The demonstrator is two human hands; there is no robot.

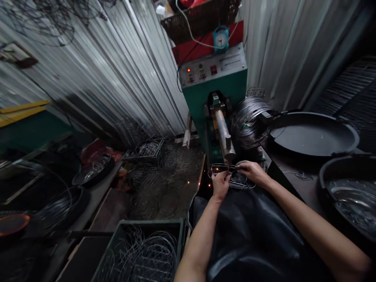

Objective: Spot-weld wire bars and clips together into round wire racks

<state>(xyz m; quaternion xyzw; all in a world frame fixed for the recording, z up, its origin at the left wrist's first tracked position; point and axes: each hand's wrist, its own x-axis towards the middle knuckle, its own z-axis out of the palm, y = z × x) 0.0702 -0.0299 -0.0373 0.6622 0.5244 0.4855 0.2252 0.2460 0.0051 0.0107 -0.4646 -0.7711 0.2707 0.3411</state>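
Observation:
Both hands are at the electrode of a green spot welding machine, holding a round wire rack under its tip. My left hand is closed, with thumb and fingers pinching the rack's wire just below the electrode arm. On the other side, my right hand is closed on the rack's wire, close to the tip. Small orange sparks fly off to the left of the rack. The fingers hide part of the wire at the tip.
A green crate of wire racks stands at lower left. Coiled wire and a large shallow black pan are to the right. Nearer, a black tub holds small metal parts. A clock sits on the machine.

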